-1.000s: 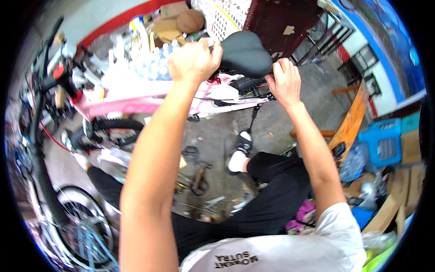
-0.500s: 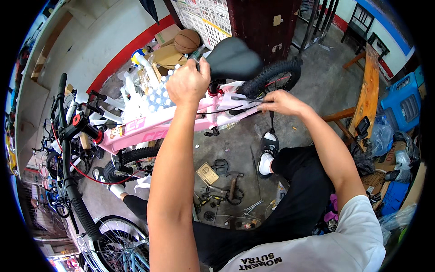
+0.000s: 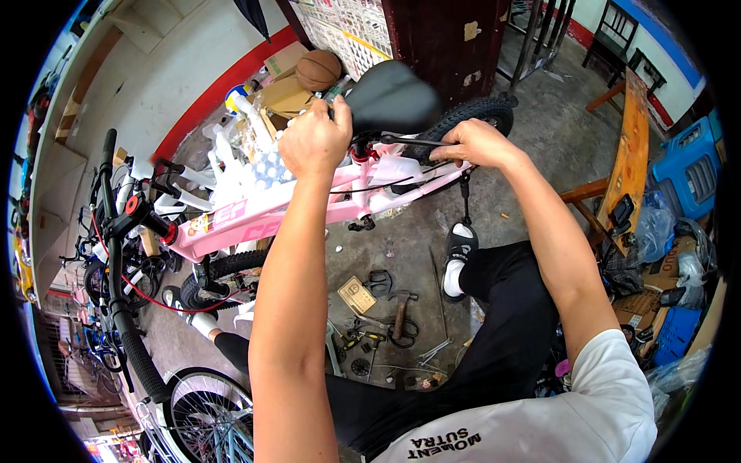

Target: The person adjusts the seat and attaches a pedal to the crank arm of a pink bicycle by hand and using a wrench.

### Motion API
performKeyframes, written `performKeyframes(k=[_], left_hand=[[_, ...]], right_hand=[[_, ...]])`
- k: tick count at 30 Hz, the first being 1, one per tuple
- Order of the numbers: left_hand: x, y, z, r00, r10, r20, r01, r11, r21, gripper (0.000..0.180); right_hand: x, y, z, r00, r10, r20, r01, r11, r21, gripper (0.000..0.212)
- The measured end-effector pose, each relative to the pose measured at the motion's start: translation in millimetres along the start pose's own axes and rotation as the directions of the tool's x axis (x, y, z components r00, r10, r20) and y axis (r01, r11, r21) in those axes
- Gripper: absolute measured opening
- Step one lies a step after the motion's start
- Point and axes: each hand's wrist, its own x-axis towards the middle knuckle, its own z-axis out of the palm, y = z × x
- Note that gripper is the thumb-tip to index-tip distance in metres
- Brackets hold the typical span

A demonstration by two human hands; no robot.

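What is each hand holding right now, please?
Left hand: closed on the front of the black saddle.
Right hand: closed, holding a slim dark tool.

Basketball (image 3: 318,70) by cardboard (image 3: 284,99), far L of floor (image 3: 556,108), nr red-banded wall (image 3: 189,58). Dk red cabinet (image 3: 440,42) at floor's far edge, ctr. Blk chair (image 3: 604,55), far R corner. Wood bench (image 3: 625,147), R side, w/ blk object (image 3: 620,212) on its near end. Blue case (image 3: 691,170) R of bench, clear bag (image 3: 652,231) nr it. Spoked wheel (image 3: 220,405), near L corner.
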Motion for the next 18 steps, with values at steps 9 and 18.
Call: performKeyframes(k=[9,18], left_hand=[[-1,2,-3,1.0,-0.009,0.001,0.009,1.0,-0.019,0.046],[-3,3,0,0.999,0.02,-0.05,-0.022,0.999,-0.03,0.045]], right_hand=[[5,-7,-1,0.992,0.071,-0.105,-0.076,0.996,-0.043,0.048],[21,6,29,0.958,0.025,-0.286,-0.07,0.986,-0.148,0.047]])
